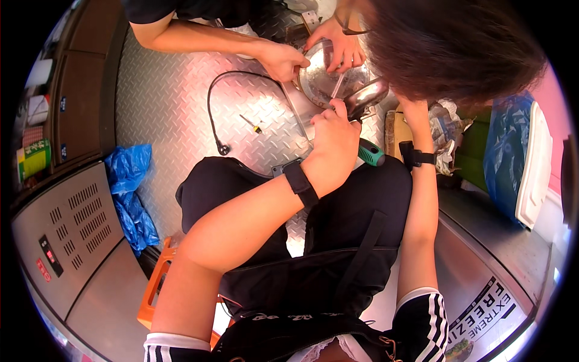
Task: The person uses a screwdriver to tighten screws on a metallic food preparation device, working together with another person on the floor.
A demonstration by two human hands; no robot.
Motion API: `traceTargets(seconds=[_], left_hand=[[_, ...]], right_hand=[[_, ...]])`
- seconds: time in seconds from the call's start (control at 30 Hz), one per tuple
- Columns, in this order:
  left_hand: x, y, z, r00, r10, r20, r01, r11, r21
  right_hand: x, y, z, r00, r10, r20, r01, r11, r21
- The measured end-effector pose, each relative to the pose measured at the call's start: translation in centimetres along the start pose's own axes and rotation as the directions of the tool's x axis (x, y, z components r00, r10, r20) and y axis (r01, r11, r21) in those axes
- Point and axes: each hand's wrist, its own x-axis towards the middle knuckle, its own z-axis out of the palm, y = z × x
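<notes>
My left hand is closed at the near edge of a round, shiny metal appliance part. A slim metal shaft runs from its fingertips across the disc. Beside the palm, a green and black tool handle sticks out; whether it joins that shaft is unclear. My right hand's fingers are hidden behind another person's head, only the wrist area showing. Next to the disc is a dark, glossy curved metal piece. The other person's two hands hold the disc from the far side.
A black power cord with a plug and a small yellow-black screwdriver lie on the diamond-plate floor. Blue plastic bags and an orange stool are at left. Cardboard and crumpled plastic sit at right. The person's head hangs close.
</notes>
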Motion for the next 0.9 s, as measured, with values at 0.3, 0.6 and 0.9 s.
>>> traceTargets(seconds=[0.3,0.6,0.9], left_hand=[[0.0,-0.2,0.0,1.0,0.0,0.008,0.0,1.0,-0.014],[0.6,-0.3,0.0,0.996,0.019,0.085,-0.01,0.995,-0.096],[0.3,-0.5,0.5,0.999,0.032,0.017,-0.03,0.994,-0.103]], right_hand=[[0.1,0.3,0.2,0.999,0.047,-0.002,-0.047,0.997,-0.054],[0.5,1.3,-0.2,0.998,0.051,0.044,-0.052,0.998,0.034],[0.5,-0.6,0.1,0.992,0.022,0.121,-0.037,0.992,0.12]])
